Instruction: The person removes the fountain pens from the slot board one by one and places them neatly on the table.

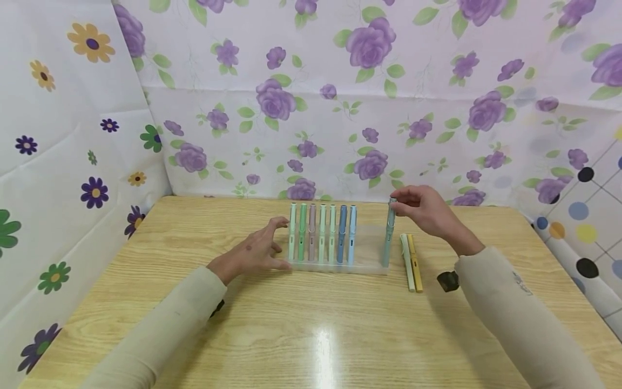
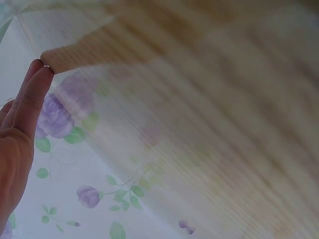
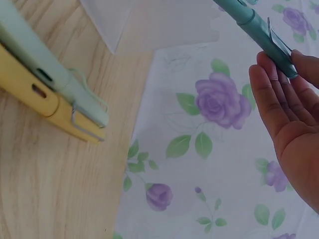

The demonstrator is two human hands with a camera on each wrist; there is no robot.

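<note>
A clear plastic pen stand (image 1: 340, 268) holds a row of upright pens in light green, green, mauve and blue, such as the dark blue pen (image 1: 342, 232) and the light blue pen (image 1: 352, 232). My right hand (image 1: 427, 210) pinches the capped top of a teal pen (image 1: 390, 232) between thumb and fingers, upright at the stand's right end. The same teal pen (image 3: 259, 31) shows its metal clip in the right wrist view. At the stand's left end, my left hand (image 1: 259, 248) has its fingers spread, fingertips right at the side.
Right of the stand, a pale green pen (image 1: 407, 262) and a yellow pen (image 1: 415, 262) lie side by side on the wooden table (image 1: 272, 335). Flowered cloth (image 1: 311, 108) hangs behind the table's back edge. A dark strap piece (image 1: 448, 281) shows by the right wrist.
</note>
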